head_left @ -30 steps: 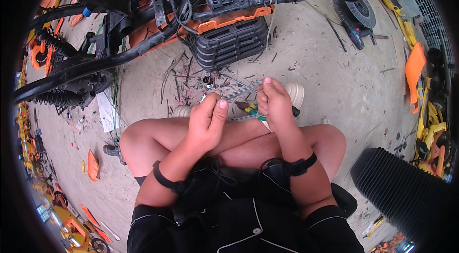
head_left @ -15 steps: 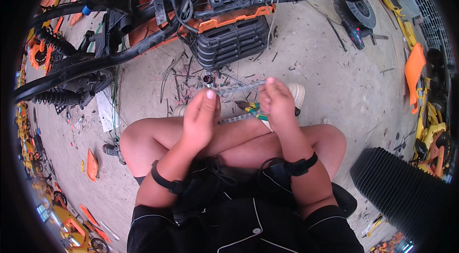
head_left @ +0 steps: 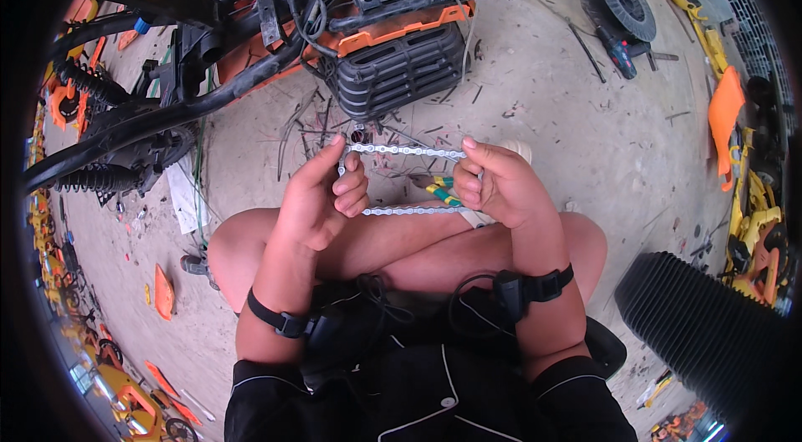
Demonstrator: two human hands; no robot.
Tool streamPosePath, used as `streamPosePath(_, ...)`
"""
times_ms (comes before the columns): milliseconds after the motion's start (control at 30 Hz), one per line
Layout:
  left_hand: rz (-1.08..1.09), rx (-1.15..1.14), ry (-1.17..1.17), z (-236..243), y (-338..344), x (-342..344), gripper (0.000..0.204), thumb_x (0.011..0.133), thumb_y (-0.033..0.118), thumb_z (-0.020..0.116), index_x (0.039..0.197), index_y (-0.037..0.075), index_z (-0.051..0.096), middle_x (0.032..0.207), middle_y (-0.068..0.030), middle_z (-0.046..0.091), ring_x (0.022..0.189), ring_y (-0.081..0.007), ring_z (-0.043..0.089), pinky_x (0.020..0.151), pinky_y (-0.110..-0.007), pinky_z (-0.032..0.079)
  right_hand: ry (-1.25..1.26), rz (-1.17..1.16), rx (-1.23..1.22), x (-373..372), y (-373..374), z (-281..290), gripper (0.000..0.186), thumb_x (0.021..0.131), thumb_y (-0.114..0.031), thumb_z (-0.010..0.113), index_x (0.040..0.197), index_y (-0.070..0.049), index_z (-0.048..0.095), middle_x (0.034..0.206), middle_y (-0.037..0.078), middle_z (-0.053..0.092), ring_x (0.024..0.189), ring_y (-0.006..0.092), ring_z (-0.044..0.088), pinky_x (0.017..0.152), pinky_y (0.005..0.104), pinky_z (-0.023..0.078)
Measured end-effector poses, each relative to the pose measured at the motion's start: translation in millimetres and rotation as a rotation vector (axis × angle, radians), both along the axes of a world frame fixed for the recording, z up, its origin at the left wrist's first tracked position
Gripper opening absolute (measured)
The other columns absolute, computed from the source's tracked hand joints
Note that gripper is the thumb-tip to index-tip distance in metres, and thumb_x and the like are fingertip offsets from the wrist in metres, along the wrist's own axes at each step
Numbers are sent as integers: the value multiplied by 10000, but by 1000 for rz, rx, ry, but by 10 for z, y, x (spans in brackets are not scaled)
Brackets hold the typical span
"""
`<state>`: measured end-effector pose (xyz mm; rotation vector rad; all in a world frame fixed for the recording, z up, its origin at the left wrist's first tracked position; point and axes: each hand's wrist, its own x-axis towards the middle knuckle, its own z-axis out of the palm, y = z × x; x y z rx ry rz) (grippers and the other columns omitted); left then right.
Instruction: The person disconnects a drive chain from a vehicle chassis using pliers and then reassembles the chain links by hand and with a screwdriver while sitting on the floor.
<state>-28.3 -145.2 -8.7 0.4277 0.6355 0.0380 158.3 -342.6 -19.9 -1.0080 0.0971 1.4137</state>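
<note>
A silver roller chain (head_left: pixel 401 149) is stretched between my hands above my crossed legs. My left hand (head_left: pixel 324 191) pinches it at the left end, thumb on top and fingers curled. My right hand (head_left: pixel 505 179) grips it at the right end between thumb and fingers. A lower run of the chain hangs across between the hands, in front of my shin. Behind it, pliers with green and yellow handles (head_left: pixel 441 194) lie on the floor by my shoe, partly hidden by the right hand.
Ahead stands a dark vehicle frame (head_left: pixel 175 112) with loose cables and a black slatted box (head_left: pixel 401 70) under an orange bracket. A cordless drill (head_left: pixel 621 58) lies by a wheel at the far right. A black ribbed block (head_left: pixel 693 333) is at my right. Scraps litter the concrete floor.
My hands have moved farther apart, the left one toward the left and the right one slightly right. The chain, blurred before, is now sharp and drawn out straight along its upper run.
</note>
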Motion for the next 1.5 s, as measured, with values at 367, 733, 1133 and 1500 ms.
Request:
streamPosePath(367, 25, 0, -51, 54, -56, -3, 338, 1075, 339, 429, 860, 93, 517, 626, 57, 374, 501, -83, 330, 536, -266, 342, 97, -68, 139, 57, -73, -66, 391, 1044, -399, 543, 773, -119, 523, 596, -3, 486, 545, 131, 473, 508, 297, 390)
streamPosePath(733, 89, 140, -97, 6, -66, -3, 359, 1075, 353, 435, 840, 88, 495, 622, 36, 369, 498, -88, 336, 515, -267, 341, 1, 13, 179, 17, -88, -109, 361, 1041, -322, 564, 1031, 30, 642, 623, -5, 495, 564, 118, 482, 575, 294, 432)
streamPosePath(1133, 149, 191, -116, 21, 16, -46, 371, 1075, 352, 435, 825, 85, 502, 616, 38, 361, 487, -90, 345, 504, -269, 348, -145, 479, 158, -100, -80, 126, 379, 1036, -278, 556, 1051, 82, 670, 712, 80, 613, 681, 160, 597, 675, 307, 504)
streamPosePath(1500, 37, 308, -37, 64, -32, -22, 344, 1057, 302, 492, 808, 66, 518, 594, 27, 360, 465, -82, 313, 466, -259, 319, 50, -14, 674, -21, -87, -184, 395, 1083, -362, 403, 896, -65, 583, 813, 114, 619, 788, 261, 611, 787, 430, 500)
